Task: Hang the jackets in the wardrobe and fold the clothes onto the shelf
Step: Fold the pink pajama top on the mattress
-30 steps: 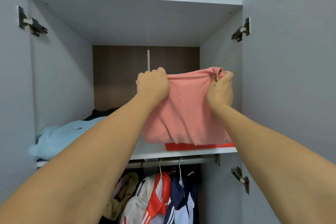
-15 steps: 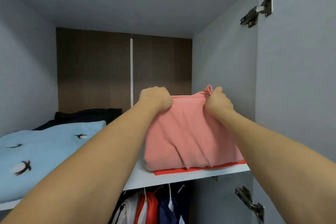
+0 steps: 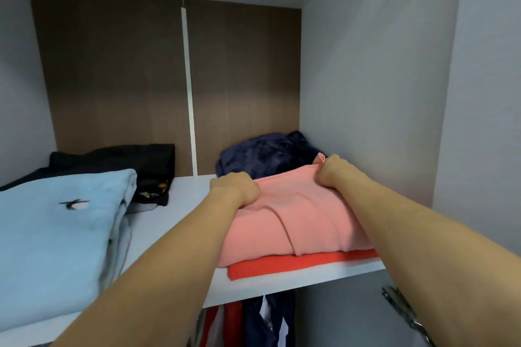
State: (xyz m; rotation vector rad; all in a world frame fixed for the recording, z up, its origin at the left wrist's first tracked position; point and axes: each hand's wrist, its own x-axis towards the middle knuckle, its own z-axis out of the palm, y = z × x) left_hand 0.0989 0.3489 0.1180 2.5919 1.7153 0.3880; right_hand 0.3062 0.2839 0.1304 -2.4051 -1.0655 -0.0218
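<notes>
Both hands clench the far edge of the folded pink garment (image 3: 298, 217): left hand (image 3: 235, 187) at its left corner, right hand (image 3: 334, 173) at its right. It lies on a red garment (image 3: 296, 263) on the white shelf (image 3: 183, 197), near the right wall. Behind sits a navy bundle (image 3: 265, 156); left, a light blue folded piece (image 3: 53, 242) and black clothes (image 3: 118, 159).

The folded pink garment (image 3: 296, 214) lies atop a red one (image 3: 296, 263) on the shelf (image 3: 180, 222) (right side).

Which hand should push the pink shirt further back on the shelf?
Probably the left hand: it grips the pink shirt at the open side of the shelf. The right hand is crowded by the navy clothes.
</notes>
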